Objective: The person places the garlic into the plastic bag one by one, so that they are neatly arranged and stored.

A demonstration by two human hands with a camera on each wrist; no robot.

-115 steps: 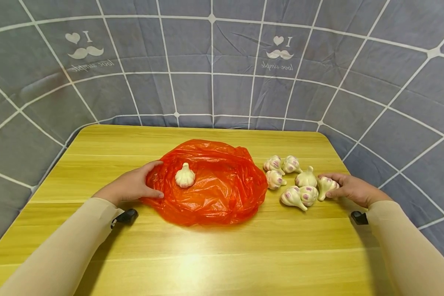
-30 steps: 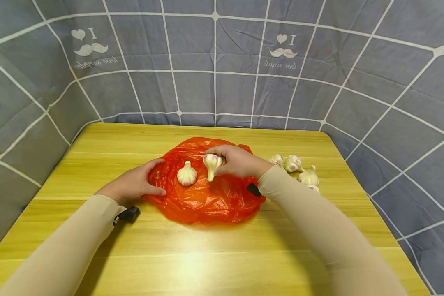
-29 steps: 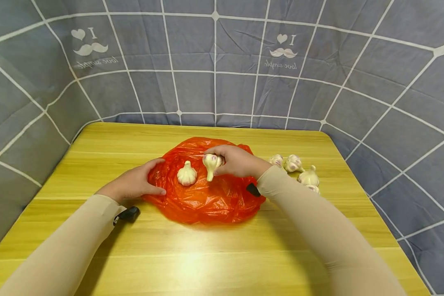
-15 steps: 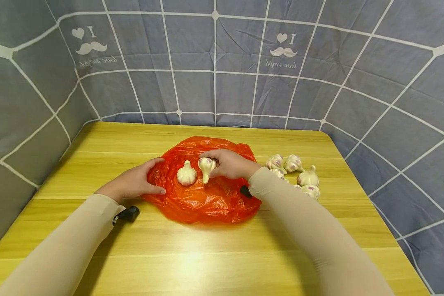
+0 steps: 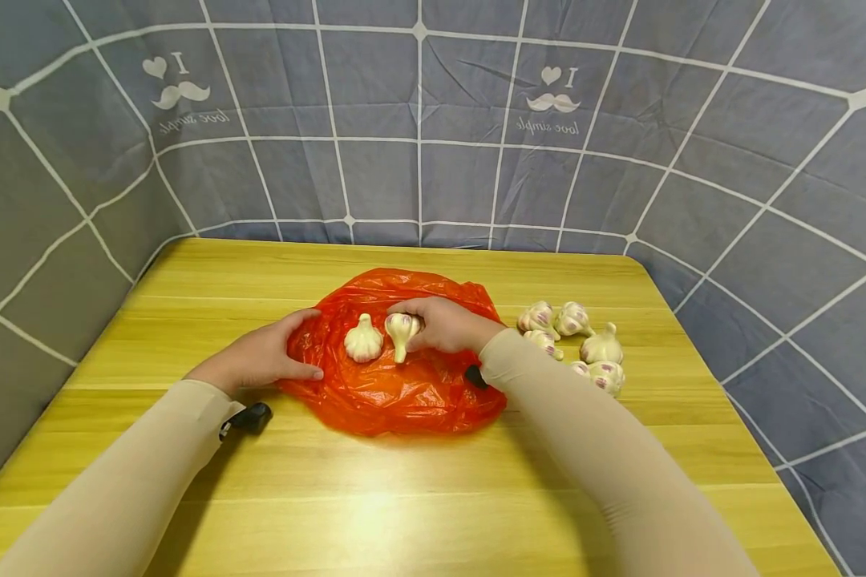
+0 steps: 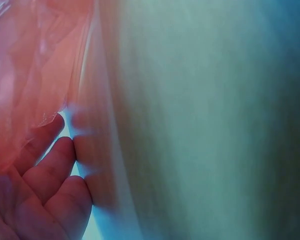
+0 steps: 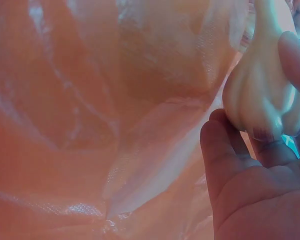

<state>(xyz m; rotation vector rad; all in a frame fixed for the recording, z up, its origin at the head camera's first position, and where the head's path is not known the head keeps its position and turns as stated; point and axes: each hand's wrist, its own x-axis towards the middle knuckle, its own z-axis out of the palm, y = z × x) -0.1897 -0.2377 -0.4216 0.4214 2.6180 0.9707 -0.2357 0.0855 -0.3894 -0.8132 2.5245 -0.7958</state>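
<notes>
A red plastic bag [image 5: 404, 401] lies spread on the table, its crumpled rim raised around a sunken middle. My left hand [image 5: 263, 353] holds its left side, thumb in front and fingers curled behind; in the left wrist view the red film hangs against the fingers [image 6: 52, 165]. Between the thumb and fingers of my right hand [image 5: 451, 324] is a garlic bulb [image 5: 402, 330], stem pointing down, over the bag. The right wrist view shows this held garlic bulb [image 7: 257, 95] close up. Just left of it, a second garlic bulb [image 5: 364, 340] sits on the bag, stem up.
Right of the bag, several garlic bulbs [image 5: 602, 344] lie in a loose cluster, partly hidden by my right sleeve [image 5: 548, 393]. The wooden table [image 5: 375, 497] is bordered at the back and sides by a grey grid-patterned cloth [image 5: 455, 184].
My right hand has carried a garlic bulb from the cluster's right end leftward over the bag, then slightly lower beside the other bulb. The left hand has stayed at the bag's left side.
</notes>
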